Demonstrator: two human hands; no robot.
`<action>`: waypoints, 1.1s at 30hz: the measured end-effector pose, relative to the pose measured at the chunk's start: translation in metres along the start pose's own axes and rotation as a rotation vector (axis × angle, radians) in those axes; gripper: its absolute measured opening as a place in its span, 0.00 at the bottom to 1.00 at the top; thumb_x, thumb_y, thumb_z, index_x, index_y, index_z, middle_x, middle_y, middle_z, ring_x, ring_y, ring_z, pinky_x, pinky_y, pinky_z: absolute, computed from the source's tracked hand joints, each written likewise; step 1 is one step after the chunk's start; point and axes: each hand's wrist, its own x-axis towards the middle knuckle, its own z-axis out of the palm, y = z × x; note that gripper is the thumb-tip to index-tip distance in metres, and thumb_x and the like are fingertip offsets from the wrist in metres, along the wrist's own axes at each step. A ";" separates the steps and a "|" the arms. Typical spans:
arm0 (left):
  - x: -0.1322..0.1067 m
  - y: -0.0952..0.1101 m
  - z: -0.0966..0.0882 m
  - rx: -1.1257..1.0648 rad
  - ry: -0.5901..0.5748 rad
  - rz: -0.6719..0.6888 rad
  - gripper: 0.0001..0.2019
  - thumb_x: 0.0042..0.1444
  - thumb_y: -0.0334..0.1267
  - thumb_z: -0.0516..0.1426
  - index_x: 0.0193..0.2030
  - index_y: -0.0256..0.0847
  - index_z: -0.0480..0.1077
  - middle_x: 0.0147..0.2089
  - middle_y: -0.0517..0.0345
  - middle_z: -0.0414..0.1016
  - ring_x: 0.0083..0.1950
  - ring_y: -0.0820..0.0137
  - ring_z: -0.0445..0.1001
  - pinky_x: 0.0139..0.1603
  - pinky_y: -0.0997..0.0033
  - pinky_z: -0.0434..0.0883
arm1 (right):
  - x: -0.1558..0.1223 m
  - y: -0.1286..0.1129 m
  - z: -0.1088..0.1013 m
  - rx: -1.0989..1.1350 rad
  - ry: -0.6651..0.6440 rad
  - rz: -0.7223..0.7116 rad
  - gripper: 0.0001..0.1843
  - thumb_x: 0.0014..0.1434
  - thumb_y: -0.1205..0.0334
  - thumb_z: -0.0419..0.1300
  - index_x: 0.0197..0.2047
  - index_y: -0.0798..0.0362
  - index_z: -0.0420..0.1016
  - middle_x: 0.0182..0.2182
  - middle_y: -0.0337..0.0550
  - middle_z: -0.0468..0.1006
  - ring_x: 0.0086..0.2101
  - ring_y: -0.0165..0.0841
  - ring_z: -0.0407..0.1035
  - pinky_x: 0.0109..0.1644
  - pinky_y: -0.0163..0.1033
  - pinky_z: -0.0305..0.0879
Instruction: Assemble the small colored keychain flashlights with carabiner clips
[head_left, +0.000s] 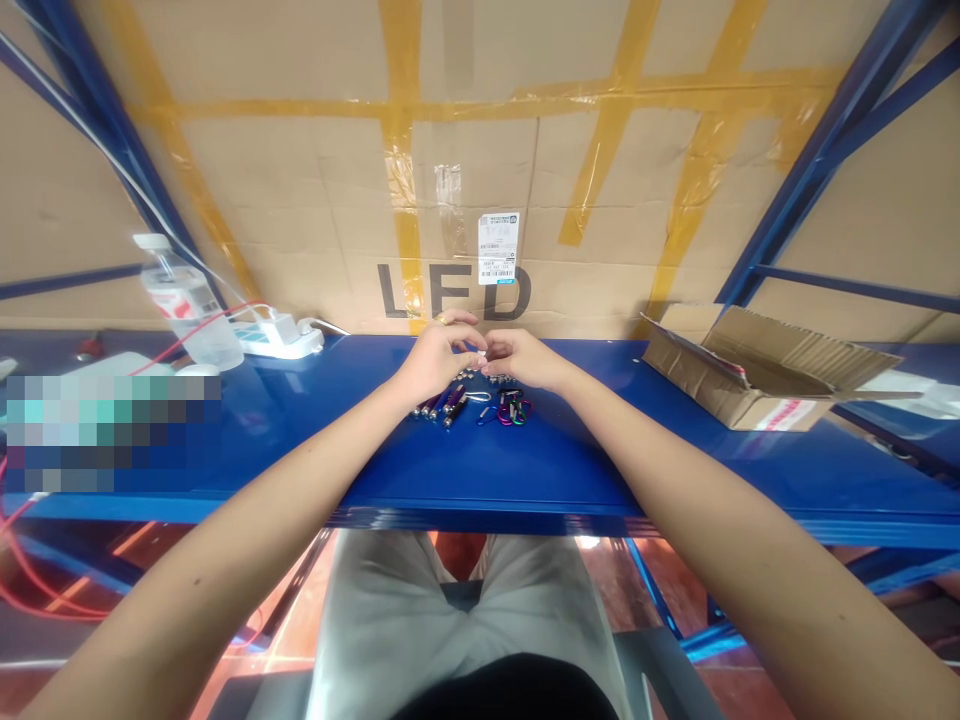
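Both hands meet over the blue worktop (600, 450). The left hand (439, 358) and right hand (521, 358) each close their grip, fingertips pinched, on 1 small pale piece (481, 356) held just above the surface; what it is stays too small to tell. Just below lie a row of little torches (442, 404) and, beside them, coloured clips (513, 410). This looks like fine fitting work at the fingertips, and any further move calls for a steady pinch. An open cardboard box (757, 385) sits to the right, a water bottle (187, 305) to the left.
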 end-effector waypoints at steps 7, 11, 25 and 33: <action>0.000 0.002 -0.001 -0.042 -0.012 -0.009 0.04 0.50 0.31 0.67 0.34 0.41 0.80 0.54 0.53 0.73 0.35 0.74 0.70 0.45 0.61 0.76 | 0.000 -0.003 0.000 0.024 0.023 0.006 0.12 0.42 0.67 0.71 0.32 0.54 0.77 0.30 0.38 0.81 0.37 0.36 0.76 0.49 0.46 0.72; 0.001 -0.001 -0.001 -0.069 -0.007 0.000 0.04 0.51 0.31 0.67 0.34 0.41 0.80 0.53 0.53 0.74 0.34 0.75 0.70 0.44 0.61 0.76 | -0.001 -0.004 0.000 0.046 0.039 0.030 0.13 0.42 0.66 0.72 0.34 0.54 0.79 0.32 0.40 0.82 0.38 0.36 0.77 0.51 0.47 0.72; -0.005 0.002 -0.009 0.132 -0.069 0.203 0.04 0.59 0.34 0.61 0.40 0.42 0.79 0.50 0.52 0.76 0.52 0.63 0.75 0.59 0.55 0.69 | 0.000 0.001 -0.002 0.039 0.067 0.059 0.13 0.43 0.68 0.73 0.35 0.53 0.79 0.33 0.41 0.84 0.39 0.36 0.78 0.53 0.48 0.73; -0.006 0.003 -0.009 0.225 -0.094 0.251 0.04 0.62 0.34 0.59 0.40 0.42 0.78 0.48 0.52 0.77 0.52 0.61 0.73 0.58 0.55 0.68 | -0.001 -0.001 0.000 0.032 0.044 0.030 0.13 0.43 0.67 0.73 0.34 0.53 0.79 0.32 0.40 0.84 0.38 0.36 0.78 0.53 0.47 0.73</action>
